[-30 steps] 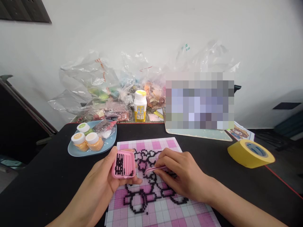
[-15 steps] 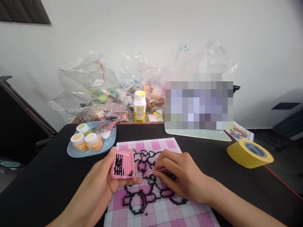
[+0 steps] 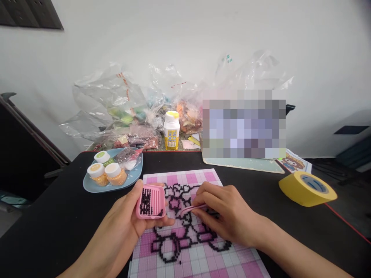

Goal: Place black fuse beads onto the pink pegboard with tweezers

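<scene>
My left hand point(image 3: 121, 227) grips a small pink square tray point(image 3: 151, 202) that carries several black beads, held just over the left edge of a pink-and-white checked pegboard point(image 3: 203, 255). My right hand point(image 3: 228, 220) pinches pink tweezers point(image 3: 193, 209), their tips pointing left and low over the board's middle. Black beads on the pegboard form outlined looping shapes point(image 3: 174, 247) between and below my hands.
A blue plate point(image 3: 136, 174) at the left back bears three white-capped jars of beads and a small bag. Behind it lie clear plastic bags point(image 3: 116, 112) and a white bottle with a yellow cap point(image 3: 171, 130). A yellow tape roll point(image 3: 307, 188) sits at the right on the black tabletop point(image 3: 58, 216).
The tweezers' tips drifted slightly right and down over the board. The left hand with the pink tray stayed almost still.
</scene>
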Tool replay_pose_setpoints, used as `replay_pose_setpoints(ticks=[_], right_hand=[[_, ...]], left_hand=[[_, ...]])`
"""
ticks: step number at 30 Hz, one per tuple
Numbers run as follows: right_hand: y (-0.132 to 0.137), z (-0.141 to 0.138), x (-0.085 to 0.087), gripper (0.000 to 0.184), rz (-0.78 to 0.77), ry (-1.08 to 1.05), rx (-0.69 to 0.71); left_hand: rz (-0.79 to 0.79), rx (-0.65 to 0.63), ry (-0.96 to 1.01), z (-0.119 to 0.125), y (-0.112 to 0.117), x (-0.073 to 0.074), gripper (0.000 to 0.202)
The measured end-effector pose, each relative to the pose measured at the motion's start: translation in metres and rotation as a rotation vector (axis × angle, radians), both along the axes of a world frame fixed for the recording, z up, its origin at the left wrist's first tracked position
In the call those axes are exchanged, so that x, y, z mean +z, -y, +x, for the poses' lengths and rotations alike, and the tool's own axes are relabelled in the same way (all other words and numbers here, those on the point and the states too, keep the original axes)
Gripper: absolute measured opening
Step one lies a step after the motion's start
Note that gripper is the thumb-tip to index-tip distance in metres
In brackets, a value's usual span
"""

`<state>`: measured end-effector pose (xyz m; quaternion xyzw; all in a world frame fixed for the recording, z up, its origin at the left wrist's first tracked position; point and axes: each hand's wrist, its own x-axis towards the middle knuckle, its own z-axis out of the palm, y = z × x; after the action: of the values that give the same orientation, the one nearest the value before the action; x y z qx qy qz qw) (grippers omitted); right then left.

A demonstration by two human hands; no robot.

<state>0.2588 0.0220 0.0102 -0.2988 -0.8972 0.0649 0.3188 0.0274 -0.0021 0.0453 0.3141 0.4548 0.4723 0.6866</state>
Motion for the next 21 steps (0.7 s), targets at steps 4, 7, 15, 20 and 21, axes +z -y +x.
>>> replay_pose_setpoints(ticks=[4,7,15,20,21], right_hand=[[0.0002,0.0000,0.0007,0.014,-0.003,0.006,0.005],[0.0010,0.0002,0.0004,0.013,-0.006,0.009,0.009],[0.0012,-0.0011,-0.0011,0.014,-0.016,0.006,0.018],[0.0019,-0.0029,-0.0012,0.013,-0.002,-0.003,0.016],[0.0018,-0.0030,-0.0013,0.013,-0.002,-0.004,0.016]], left_hand=[[-0.003,0.005,-0.007,0.0005,0.0009,0.0007,0.028],[-0.003,0.032,-0.003,0.0019,0.0016,0.0014,0.029],[0.006,0.000,0.016,0.0026,-0.0003,0.0022,0.029],[-0.003,0.013,0.016,0.0036,-0.0007,0.0013,0.031],[-0.006,0.015,0.018,0.0037,-0.0006,0.0006,0.031]])
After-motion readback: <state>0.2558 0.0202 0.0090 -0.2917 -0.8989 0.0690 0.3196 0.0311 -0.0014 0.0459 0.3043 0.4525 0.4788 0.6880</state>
